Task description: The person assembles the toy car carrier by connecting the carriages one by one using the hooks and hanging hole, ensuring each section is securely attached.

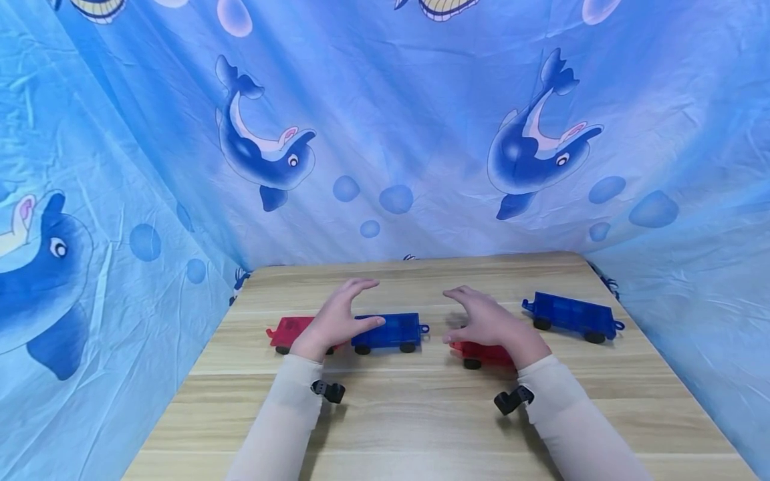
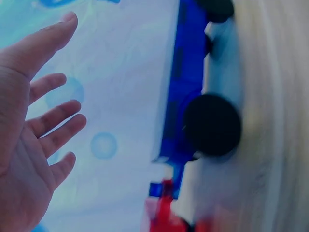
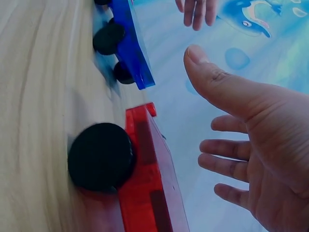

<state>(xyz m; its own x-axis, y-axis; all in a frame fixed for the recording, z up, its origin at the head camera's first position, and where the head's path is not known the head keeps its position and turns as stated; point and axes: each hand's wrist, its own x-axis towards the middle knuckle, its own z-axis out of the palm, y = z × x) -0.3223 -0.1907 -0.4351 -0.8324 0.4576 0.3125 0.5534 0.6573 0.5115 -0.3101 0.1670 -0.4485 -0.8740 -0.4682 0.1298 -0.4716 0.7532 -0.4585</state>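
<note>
My left hand [image 1: 335, 319] hovers with fingers spread and holds nothing. Below and behind it stand a red toy train wagon [image 1: 291, 329] and a blue toy train wagon [image 1: 394, 331]. In the left wrist view the blue wagon's end [image 2: 178, 130] meets a red coupling piece [image 2: 164, 212]. My right hand [image 1: 486, 326], also with loose fingers, is over a second red wagon [image 1: 490, 354] and partly hides it. From the right wrist view, that red wagon [image 3: 145, 169] stands apart from the blue wagon ahead [image 3: 130, 43]. Nothing is in the right hand.
Another blue wagon [image 1: 574, 314], with a hook and a ring at its ends, stands on the right of the wooden table [image 1: 397, 414]. A blue dolphin-print curtain [image 1: 385, 133] hangs behind the table and along both sides.
</note>
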